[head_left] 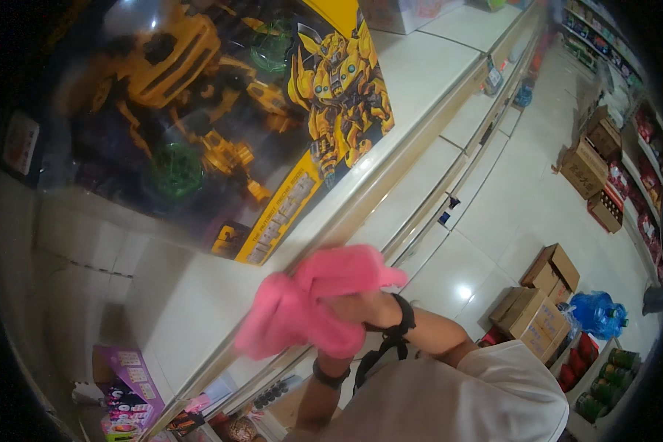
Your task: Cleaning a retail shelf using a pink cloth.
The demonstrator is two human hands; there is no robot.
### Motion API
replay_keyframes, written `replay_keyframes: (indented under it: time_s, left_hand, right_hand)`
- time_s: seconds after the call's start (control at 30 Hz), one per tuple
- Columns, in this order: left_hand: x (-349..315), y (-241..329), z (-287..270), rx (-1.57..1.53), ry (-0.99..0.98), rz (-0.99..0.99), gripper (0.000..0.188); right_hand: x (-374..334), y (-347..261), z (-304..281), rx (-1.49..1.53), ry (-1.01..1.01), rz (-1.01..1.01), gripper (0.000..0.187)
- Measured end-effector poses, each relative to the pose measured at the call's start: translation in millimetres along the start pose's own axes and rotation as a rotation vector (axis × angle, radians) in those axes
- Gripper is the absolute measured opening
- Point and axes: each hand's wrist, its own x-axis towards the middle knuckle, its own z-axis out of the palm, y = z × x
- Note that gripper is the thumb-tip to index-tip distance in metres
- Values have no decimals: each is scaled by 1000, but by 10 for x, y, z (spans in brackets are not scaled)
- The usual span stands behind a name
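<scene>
A bunched pink cloth, slightly blurred, is in both my hands above the near edge of a white tiled shelf. My right hand is closed on it, with part of the back of the hand showing. Folds of the cloth cover most of my left hand, which grips the lower bunch; its fingers are hidden. Dark bands circle both wrists. Just beyond the cloth stands a large yellow and black toy box with a clear window, showing yellow robot toy parts. Neither hand touches this box.
A purple display carton of small packs is at the lower left. Below the shelf edge lie assorted goods. On the floor at right are cardboard boxes and a blue water jug. Stocked shelves line the far right.
</scene>
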Motion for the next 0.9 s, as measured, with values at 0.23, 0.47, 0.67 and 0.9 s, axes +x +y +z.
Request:
replay_keyframes:
  time_s: [0.23, 0.47, 0.67, 0.9]
  left_hand:
    - [22, 1, 172, -89, -78, 50, 50]
    - [249, 120, 541, -124, -127, 103, 50]
    - [423, 315, 944, -41, -102, 73, 50]
    - [695, 821, 1936, 52, -59, 16, 49]
  right_hand:
    - [68, 34, -421, -479, -109, -126, 13]
    - [244, -135, -733, -24, 100, 266, 11]
    - [248, 180, -1386, -178, 239, 152, 6]
    - [683, 284, -2540, 264, 340, 356, 14]
